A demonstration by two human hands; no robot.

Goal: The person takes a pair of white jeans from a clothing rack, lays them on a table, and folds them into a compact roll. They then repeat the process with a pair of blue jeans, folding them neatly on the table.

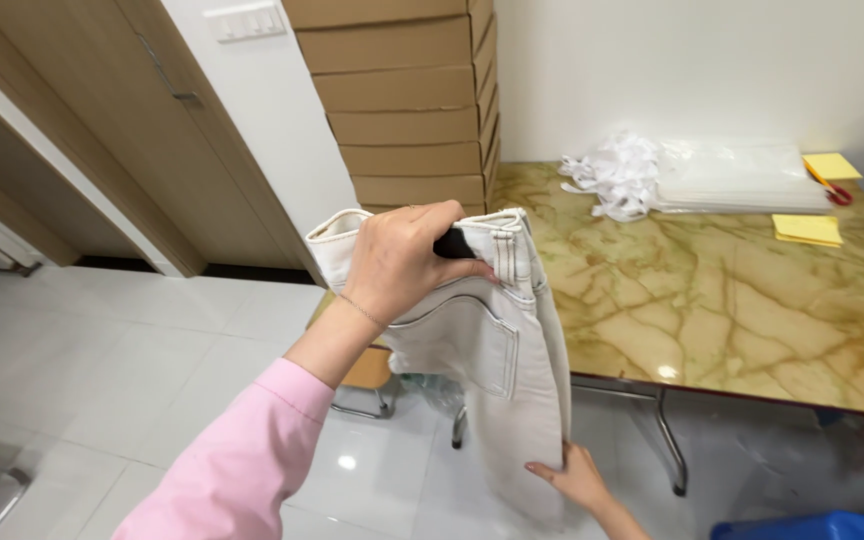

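Observation:
A pair of off-white jeans (487, 340) hangs folded in the air in front of a marble-patterned table (712, 300). My left hand (402, 262), in a pink sleeve, grips the waistband at the top, with a small black object pinched under the fingers against the cloth. My right hand (577, 478) holds the lower part of the trouser legs near the floor. A back pocket faces me.
A stack of flat brown cardboard boxes (402, 100) stands against the wall. On the table lie clear plastic bags (742, 175), white tags or strips (617, 175), yellow notepads (807, 228) and red scissors (837, 193). A wooden door (112, 130) is at left; a blue bin (812, 525) at bottom right.

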